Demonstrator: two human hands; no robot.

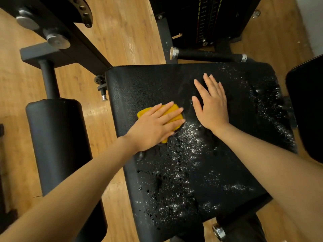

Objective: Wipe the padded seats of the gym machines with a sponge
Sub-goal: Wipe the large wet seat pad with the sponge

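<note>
A black padded seat point(143, 84) fills the middle of the view, speckled with white powder and water drops over its near and right parts. My left hand point(152, 126) presses flat on a yellow sponge point(173, 111) at the seat's left-centre, fingers spread over it. Just right of it, my right hand point(212, 102) rests palm-down on the bare pad with fingers apart and nothing in it. The far-left area of the seat looks free of powder.
A black cylindrical roller pad point(56, 140) stands left of the seat on a metal post. A weight stack point(204, 21) and a black handle bar point(208, 55) lie beyond the seat. Another black pad point(307, 105) is at the right edge. Wooden floor surrounds everything.
</note>
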